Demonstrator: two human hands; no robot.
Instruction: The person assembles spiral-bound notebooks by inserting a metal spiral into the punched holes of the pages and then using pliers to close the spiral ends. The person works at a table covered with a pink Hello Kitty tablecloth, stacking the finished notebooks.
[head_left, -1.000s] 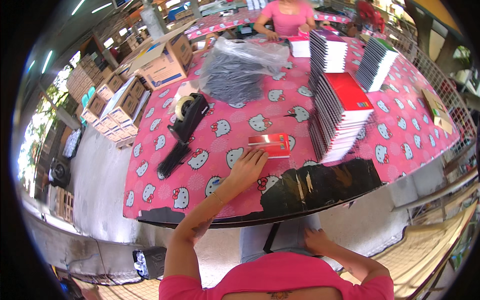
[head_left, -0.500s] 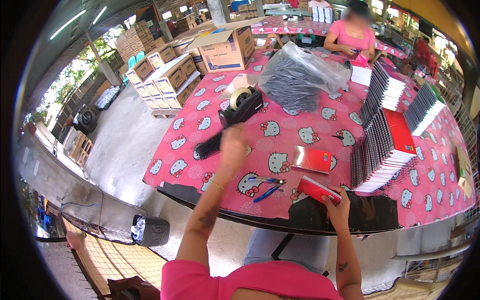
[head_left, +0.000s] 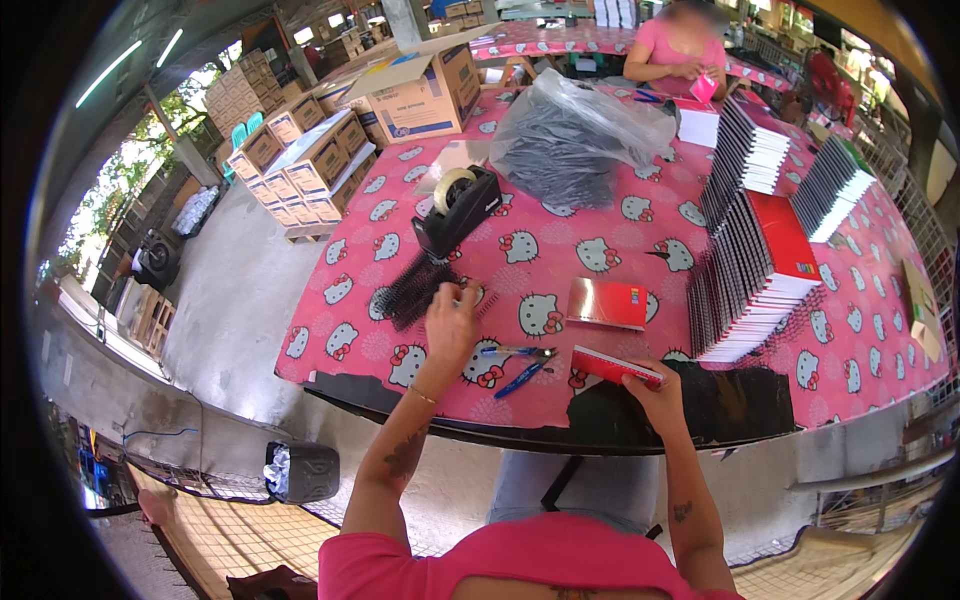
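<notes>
the right hand (head_left: 655, 390) is up over the near edge of the table (head_left: 560, 255); a second ago it was down by the lap. it is clamped on the near right end of a red notebook (head_left: 610, 366), thumb on top, and whether the notebook also touches the table i cannot tell. the left hand (head_left: 452, 325) rested on the table by the second notebook (head_left: 607, 303) a second ago; now it is to the left, just nearer and right of the black coils (head_left: 408, 292). its fingers are bent and look drawn together, but they blur, and a dark coil shape lies close to them, so i cannot tell if one is gripped. the hands are well apart.

with that shift both hands are engaged: the notebook on the right, the coils on the left. the pliers (head_left: 520, 378), mostly covered by the left arm at first, now lie in plain sight between the hands. the second notebook lies flat, just beyond the held one. the tall stack (head_left: 755, 285) stands to the right and looks unchanged, as do the tape dispenser (head_left: 460, 212), just beyond the coils, and the bag (head_left: 560, 130) at the far side.
</notes>
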